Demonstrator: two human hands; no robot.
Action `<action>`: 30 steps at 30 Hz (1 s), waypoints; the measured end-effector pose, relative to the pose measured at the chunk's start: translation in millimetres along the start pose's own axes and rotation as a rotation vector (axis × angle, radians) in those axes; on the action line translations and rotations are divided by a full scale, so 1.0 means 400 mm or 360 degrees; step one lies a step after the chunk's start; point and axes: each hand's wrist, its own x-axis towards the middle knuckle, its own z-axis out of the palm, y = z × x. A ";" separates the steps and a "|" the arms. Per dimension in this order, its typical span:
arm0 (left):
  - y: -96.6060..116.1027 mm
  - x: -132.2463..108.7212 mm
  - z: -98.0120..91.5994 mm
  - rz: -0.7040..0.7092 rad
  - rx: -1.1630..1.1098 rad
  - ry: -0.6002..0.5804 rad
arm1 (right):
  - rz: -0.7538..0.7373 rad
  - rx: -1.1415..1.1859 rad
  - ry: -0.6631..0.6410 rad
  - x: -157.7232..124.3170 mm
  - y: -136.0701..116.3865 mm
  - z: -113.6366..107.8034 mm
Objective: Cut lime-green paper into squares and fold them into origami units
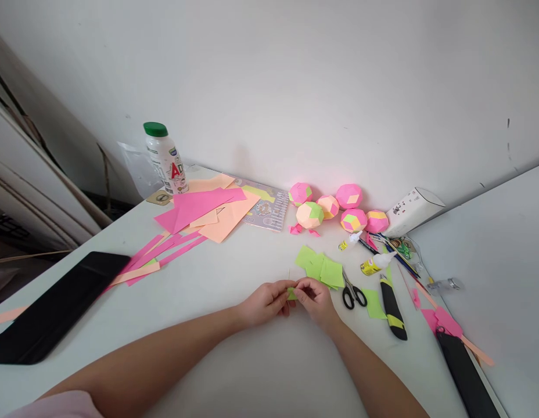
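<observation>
Both hands meet over the white table, pinching one small green paper piece (291,294) between them. My left hand (265,303) holds its left side with thumb and fingers, and my right hand (315,299) grips the right side. Much of the paper is hidden by the fingers. Just beyond my right hand lie several square green paper sheets (330,271), overlapping. Scissors with black handles (354,294) rest to the right of that hand, touching or close to the sheets. Another green square (374,304) lies between the scissors and a black-and-yellow utility knife (394,310).
Several faceted paper balls (310,215) stand by the wall. Two glue bottles (374,265) (350,241) lie at the right, near a white box (415,212). Pink and peach paper (200,209), a green-capped bottle (167,159) and a black flat object (60,307) occupy the left.
</observation>
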 end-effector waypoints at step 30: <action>0.013 0.008 0.001 -0.0239 -0.0264 0.0058 | 0.0009 0.0062 0.0114 0.002 -0.012 0.001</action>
